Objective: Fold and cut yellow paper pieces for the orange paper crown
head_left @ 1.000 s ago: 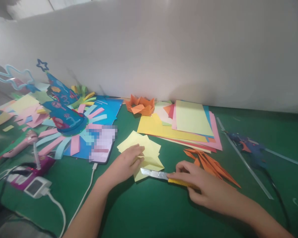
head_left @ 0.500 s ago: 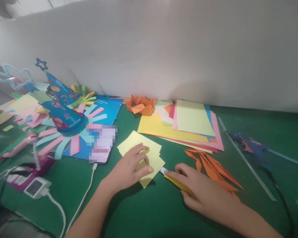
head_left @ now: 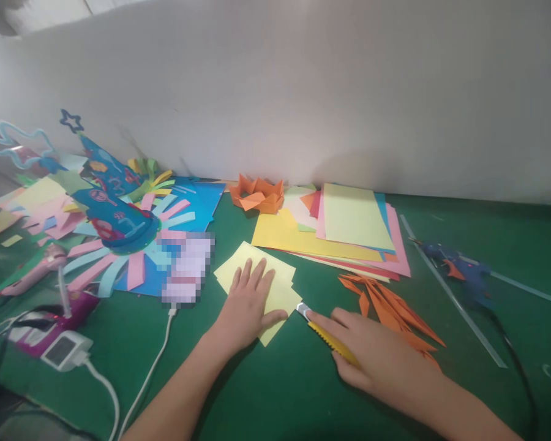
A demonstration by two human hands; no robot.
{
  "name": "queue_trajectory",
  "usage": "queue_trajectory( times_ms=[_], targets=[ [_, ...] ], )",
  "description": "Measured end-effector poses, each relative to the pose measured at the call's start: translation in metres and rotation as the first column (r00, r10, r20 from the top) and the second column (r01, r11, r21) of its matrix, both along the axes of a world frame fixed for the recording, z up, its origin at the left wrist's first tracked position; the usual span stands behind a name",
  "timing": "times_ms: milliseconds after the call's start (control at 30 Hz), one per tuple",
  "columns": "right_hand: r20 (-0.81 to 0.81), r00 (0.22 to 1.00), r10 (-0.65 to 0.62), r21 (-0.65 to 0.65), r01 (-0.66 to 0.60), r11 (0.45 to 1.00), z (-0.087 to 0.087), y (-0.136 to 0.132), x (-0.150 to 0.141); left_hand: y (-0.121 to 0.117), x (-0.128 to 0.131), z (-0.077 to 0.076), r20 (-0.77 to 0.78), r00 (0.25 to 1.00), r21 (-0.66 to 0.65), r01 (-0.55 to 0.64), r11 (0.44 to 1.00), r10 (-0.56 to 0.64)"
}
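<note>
Pale yellow paper squares (head_left: 279, 299) lie overlapping on the green table, a corner pointing toward me. My left hand (head_left: 250, 304) rests flat on them with its fingers spread. In my right hand (head_left: 371, 349) is a yellow utility knife (head_left: 334, 344), my fingers wrapped round its handle. Its metal tip is beside the right corner of the paper, with little blade showing. Just beyond my right hand lie folded orange paper pieces (head_left: 390, 306), long and pointed.
A stack of coloured paper (head_left: 356, 214) and an orange folded paper ring (head_left: 257, 195) lie near the wall. Decorated blue party hats (head_left: 119, 223), a phone (head_left: 188, 269) and a power strip (head_left: 37, 334) are on the left. A blue glue gun (head_left: 471, 272) lies right.
The knife's blade has come out of the paper fold and now shows much shorter. My left hand has opened and flattened onto the paper, whose near flap now lies flat.
</note>
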State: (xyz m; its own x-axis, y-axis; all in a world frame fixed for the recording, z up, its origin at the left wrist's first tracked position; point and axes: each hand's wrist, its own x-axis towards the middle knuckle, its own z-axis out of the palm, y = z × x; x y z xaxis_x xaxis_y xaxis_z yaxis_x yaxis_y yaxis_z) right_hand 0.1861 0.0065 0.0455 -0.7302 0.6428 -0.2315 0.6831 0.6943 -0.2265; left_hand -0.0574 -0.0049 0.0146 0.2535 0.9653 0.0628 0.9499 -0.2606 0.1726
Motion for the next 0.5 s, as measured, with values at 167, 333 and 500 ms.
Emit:
queue_trajectory(
  times_ms=[167, 333, 500],
  targets=[
    [-0.011, 0.999, 0.044, 0.097, -0.042, 0.994, -0.006, 0.003, 0.0042, -0.0005, 0.0006, -0.0058, -0.038, 0.999, 0.037, 0.002, 0.999, -0.001],
    [0.012, 0.996, 0.087, 0.13, -0.088, 0.988, -0.004, 0.0059, 0.0027, 0.0001, -0.0003, -0.0105, -0.065, 0.998, 0.055, 0.011, 0.998, -0.008],
    [0.05, 0.992, 0.115, 0.195, -0.122, 0.973, -0.0061, 0.0089, 0.0025, 0.0009, -0.0002, -0.0098, -0.083, 0.997, 0.059, 0.01, 0.998, -0.005]
  ],
)
